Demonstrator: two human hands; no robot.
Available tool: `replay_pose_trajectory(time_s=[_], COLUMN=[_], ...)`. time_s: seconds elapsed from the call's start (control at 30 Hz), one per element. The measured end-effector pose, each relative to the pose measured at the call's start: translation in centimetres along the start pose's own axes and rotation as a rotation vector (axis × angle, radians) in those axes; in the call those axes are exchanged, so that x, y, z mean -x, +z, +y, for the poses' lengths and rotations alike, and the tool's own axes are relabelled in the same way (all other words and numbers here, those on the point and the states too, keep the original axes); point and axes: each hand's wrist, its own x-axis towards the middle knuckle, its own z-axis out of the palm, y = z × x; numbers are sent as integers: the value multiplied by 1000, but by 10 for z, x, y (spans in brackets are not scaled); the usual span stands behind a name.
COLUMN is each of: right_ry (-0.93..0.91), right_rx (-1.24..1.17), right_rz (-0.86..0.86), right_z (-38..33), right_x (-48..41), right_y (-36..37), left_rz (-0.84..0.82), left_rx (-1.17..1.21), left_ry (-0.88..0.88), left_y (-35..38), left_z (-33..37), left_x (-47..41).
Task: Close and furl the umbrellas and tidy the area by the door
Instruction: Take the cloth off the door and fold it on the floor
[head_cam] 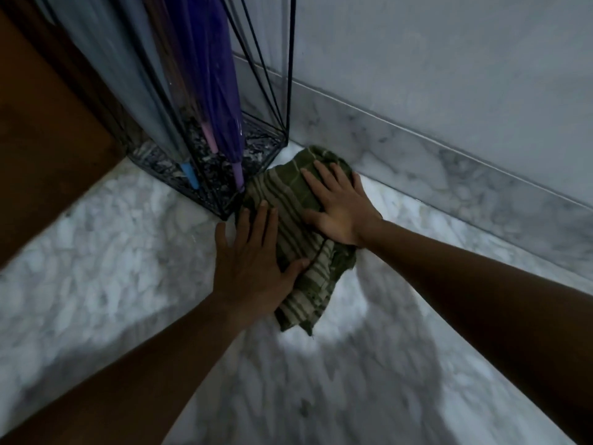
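Note:
A green striped cloth (298, 226) lies crumpled on the marble floor (112, 252), right beside a black wire umbrella stand (224, 200). My left hand (253, 261) presses flat on the cloth's left side, fingers spread, partly on the floor. My right hand (340, 203) lies flat on the cloth's upper right part. In the stand, a furled purple umbrella (208, 75) points tip down, next to a furled clear umbrella (128, 75) with a blue tip.
A marble skirting (449, 162) and a pale wall (449, 59) run along the right behind the cloth. A brown wooden door or panel (41, 139) stands at the left, close to the stand. Open floor stretches toward me.

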Motion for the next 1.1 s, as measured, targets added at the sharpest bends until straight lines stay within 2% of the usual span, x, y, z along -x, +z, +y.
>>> replay_pose_trajectory(time_s=[0.23,0.57,0.63,0.83,1.0,1.1], right_ry=[-108,-412,-429,-121,100,267], right_rx=[84,138,120,104,66,-6], right_rz=[14,65,73,24,44,-2], right_z=[-20,-16,-5,57,99,114], right_x=[-33,8,16,54,115,147], right_y=[1,14,14,-3,6,7], left_rz=[-2,19,1,-133,-197,-213], left_rx=[-38,-29,-21,6,33,-41], left_ry=[13,-40,-42,20,208,329], left_y=[-3,13,12,1,-3,1], left_z=[-16,4,9,44,95,122], left_x=[7,54,52,18,8,10])
